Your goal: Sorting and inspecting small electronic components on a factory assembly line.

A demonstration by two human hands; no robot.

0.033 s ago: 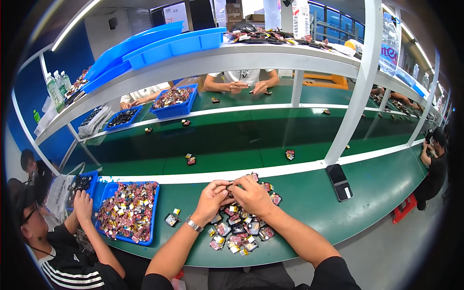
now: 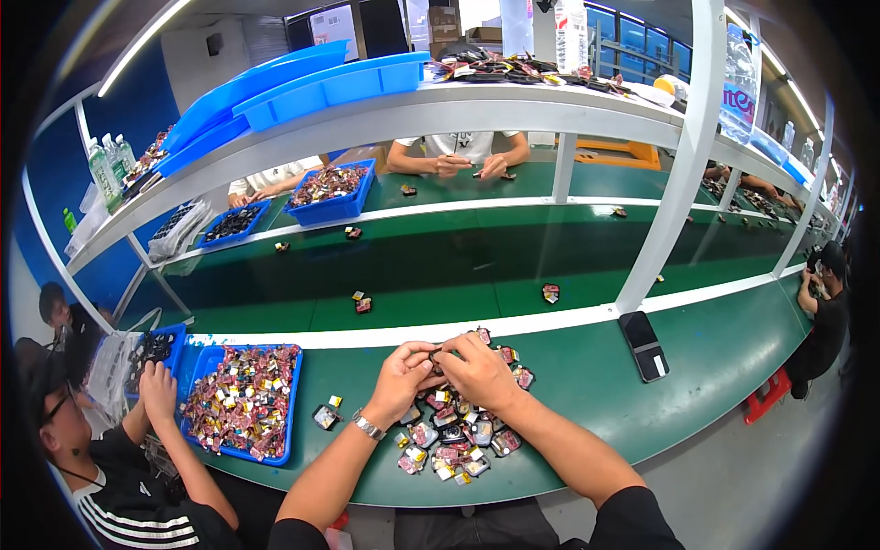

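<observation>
Small dark piece [image 2: 434, 354]: pinched between both hands over the pile of small packets [image 2: 454, 438], near edge of green table [image 2: 587, 385]. Left hand [image 2: 400, 378] and right hand [image 2: 478, 371] unchanged from the earlier frame, each grip clamped on it. Blue bin [image 2: 240, 401] left.

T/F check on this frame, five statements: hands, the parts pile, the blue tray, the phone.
1. Both hands meet on one small part: the left hand and right hand pinch it together. True.
2. The pile of small parts lies in a blue tray. False: it lies loose on the green table.
3. A dark phone lies to the right of the hands. True.
4. The left wrist is bare. False: it wears a wristwatch.
5. The blue tray of parts sits to the left of the hands. True.
</observation>
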